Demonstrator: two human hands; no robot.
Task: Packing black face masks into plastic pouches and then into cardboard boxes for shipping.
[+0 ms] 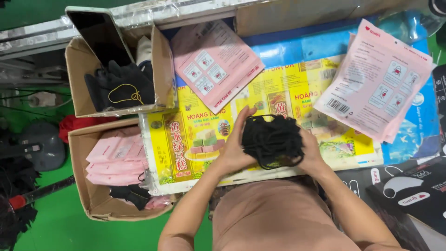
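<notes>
**Black masks squared up between both palms**

Going left to right: at the far left you have two open cartons, the upper carton [81, 65] with loose black masks and a yellow elastic band, the lower carton [93, 195] with pink packs stacked inside. Next comes your left hand [237, 144], fingers straight and pointing away from you, its flat palm pressed against the left side of the bundle [272, 139]. The bundle, a thick stack of black masks, sits directly between your hands, raised just above the yellow sheet [195, 135], with its ear loops hanging loose at the bottom. Its long axis seems to run across you, hand to hand, so neither hand is nearer; both touch it. Your right hand [310, 155] cups the right side, fingers mostly hidden behind the stack. One pink pouch [213, 62] lies beyond your left hand; a pouch pile [376, 81] lies beyond your right, well apart from it.
</notes>
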